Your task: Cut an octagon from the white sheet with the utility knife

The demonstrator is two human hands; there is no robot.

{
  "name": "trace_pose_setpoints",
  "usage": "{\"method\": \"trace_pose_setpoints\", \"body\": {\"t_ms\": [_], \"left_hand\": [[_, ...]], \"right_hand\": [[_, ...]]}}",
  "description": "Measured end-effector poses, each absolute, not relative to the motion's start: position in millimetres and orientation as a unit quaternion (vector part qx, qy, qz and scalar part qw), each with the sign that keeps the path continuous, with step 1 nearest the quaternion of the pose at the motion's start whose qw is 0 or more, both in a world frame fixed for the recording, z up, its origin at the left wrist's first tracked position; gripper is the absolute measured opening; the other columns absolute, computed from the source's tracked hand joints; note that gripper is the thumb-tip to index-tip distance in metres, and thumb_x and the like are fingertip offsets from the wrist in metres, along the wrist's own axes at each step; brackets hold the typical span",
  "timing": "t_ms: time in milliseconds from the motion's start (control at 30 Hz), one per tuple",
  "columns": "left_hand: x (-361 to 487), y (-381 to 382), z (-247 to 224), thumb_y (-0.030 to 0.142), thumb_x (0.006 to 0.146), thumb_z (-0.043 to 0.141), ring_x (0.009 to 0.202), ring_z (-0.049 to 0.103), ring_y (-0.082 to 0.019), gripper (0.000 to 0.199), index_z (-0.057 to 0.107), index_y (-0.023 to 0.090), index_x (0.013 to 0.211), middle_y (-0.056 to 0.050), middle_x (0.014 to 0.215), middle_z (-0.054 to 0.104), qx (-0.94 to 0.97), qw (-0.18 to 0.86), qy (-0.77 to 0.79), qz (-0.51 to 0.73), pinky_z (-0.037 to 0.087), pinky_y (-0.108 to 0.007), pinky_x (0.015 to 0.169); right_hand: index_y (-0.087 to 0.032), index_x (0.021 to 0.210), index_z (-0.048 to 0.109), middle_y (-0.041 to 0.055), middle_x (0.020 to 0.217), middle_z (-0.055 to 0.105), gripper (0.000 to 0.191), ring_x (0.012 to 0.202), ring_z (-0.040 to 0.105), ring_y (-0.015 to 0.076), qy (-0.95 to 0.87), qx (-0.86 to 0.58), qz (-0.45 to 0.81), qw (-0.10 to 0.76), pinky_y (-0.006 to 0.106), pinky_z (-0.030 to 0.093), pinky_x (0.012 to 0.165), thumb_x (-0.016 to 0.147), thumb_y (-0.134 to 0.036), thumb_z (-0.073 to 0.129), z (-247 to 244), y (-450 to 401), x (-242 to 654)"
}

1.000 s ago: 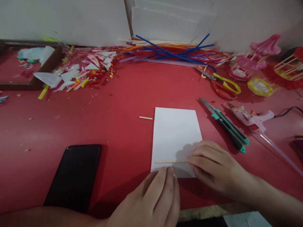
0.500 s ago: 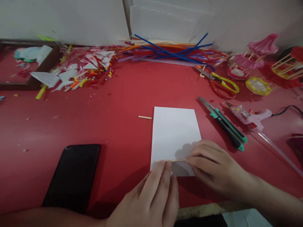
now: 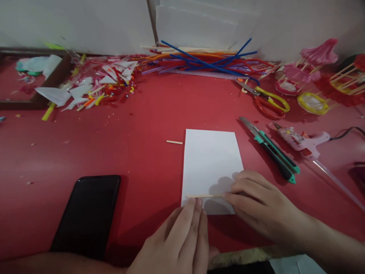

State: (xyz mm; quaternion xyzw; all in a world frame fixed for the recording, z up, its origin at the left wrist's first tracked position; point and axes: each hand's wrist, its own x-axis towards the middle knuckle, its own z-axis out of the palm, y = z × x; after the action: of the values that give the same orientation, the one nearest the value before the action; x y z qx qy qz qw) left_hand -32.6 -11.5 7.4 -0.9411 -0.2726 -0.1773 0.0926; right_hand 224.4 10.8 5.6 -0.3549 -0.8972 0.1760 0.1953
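A thin wooden stick [image 3: 211,196] lies across the lower part of a white card [image 3: 211,161], nearly parallel to the card's near edge. My right hand [image 3: 261,205] pinches its right end between thumb and fingers. My left hand [image 3: 179,239] rests at the near edge of the card with its fingers stretched out. Its fingertips touch or almost touch the stick's near side towards the left; exact contact is hard to make out. Just left of the card is a short piece of stick [image 3: 174,142].
A black phone [image 3: 86,215] lies at left. Right of the card are a utility knife [image 3: 270,152], scissors [image 3: 269,101] and a pink glue gun [image 3: 302,142]. Along the wall sit coloured sticks [image 3: 199,61], scraps [image 3: 105,85] and small pink models [image 3: 309,70].
My left fingertips have drawn back slightly towards me, from over the stick to its near side, so more of the stick shows. The right hand keeps its pinch.
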Motion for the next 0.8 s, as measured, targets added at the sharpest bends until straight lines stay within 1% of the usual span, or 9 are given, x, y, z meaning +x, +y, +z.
{"method": "trace_pose_setpoints", "body": {"t_ms": [233, 367, 500, 667, 800], "left_hand": [[-30.6, -12.7, 11.1, 0.029, 0.1, 0.05, 0.11, 0.066, -0.025, 0.032, 0.068, 0.004, 0.108, -0.013, 0.111, 0.074, -0.935, 0.082, -0.294, -0.181, 0.054, -0.035, 0.088], [-30.1, -13.2, 10.5, 0.031, 0.1, 0.05, 0.11, 0.066, -0.026, 0.034, 0.068, 0.004, 0.109, -0.014, 0.111, 0.074, -0.934, 0.082, -0.296, -0.184, 0.054, -0.036, 0.09], [-29.4, -11.4, 7.2, 0.032, 0.099, 0.049, 0.109, 0.067, -0.027, 0.034, 0.069, 0.005, 0.107, -0.014, 0.11, 0.074, -0.936, 0.087, -0.289, -0.182, 0.055, -0.036, 0.089], [-31.1, -9.6, 7.7, 0.033, 0.096, 0.053, 0.112, 0.066, -0.028, 0.033, 0.068, 0.006, 0.111, -0.014, 0.114, 0.073, -0.937, 0.092, -0.288, -0.177, 0.055, -0.036, 0.09], [-32.7, -10.7, 10.6, 0.028, 0.094, 0.057, 0.111, 0.066, -0.028, 0.03, 0.068, 0.007, 0.111, -0.014, 0.114, 0.073, -0.937, 0.096, -0.285, -0.18, 0.055, -0.036, 0.09]], "right_hand": [[-0.011, 0.102, 0.064, 0.0083, 0.091, 0.061, 0.019, 0.093, 0.051, 0.022, -0.896, -0.358, 0.16, 0.209, 0.043, 0.049, 0.09, 0.093, -0.005, 0.049, 5.8, 11.1, 222.0], [-0.011, 0.103, 0.063, 0.0088, 0.091, 0.06, 0.018, 0.094, 0.05, 0.0219, -0.898, -0.355, 0.15, 0.214, 0.041, 0.049, 0.091, 0.093, -0.004, 0.049, 5.9, 12.9, 221.4], [-0.01, 0.107, 0.062, 0.0096, 0.093, 0.061, 0.02, 0.095, 0.05, 0.0221, -0.9, -0.349, 0.15, 0.212, 0.042, 0.049, 0.092, 0.094, -0.004, 0.048, 6.1, 13.0, 222.4], [-0.01, 0.108, 0.062, 0.0088, 0.092, 0.061, 0.022, 0.094, 0.05, 0.0214, -0.896, -0.356, 0.15, 0.219, 0.042, 0.05, 0.092, 0.093, -0.003, 0.048, 5.6, 12.4, 222.4], [-0.012, 0.108, 0.063, 0.0083, 0.093, 0.061, 0.023, 0.094, 0.052, 0.021, -0.894, -0.36, 0.153, 0.218, 0.041, 0.05, 0.092, 0.093, -0.003, 0.048, 4.8, 12.4, 222.9]]}}
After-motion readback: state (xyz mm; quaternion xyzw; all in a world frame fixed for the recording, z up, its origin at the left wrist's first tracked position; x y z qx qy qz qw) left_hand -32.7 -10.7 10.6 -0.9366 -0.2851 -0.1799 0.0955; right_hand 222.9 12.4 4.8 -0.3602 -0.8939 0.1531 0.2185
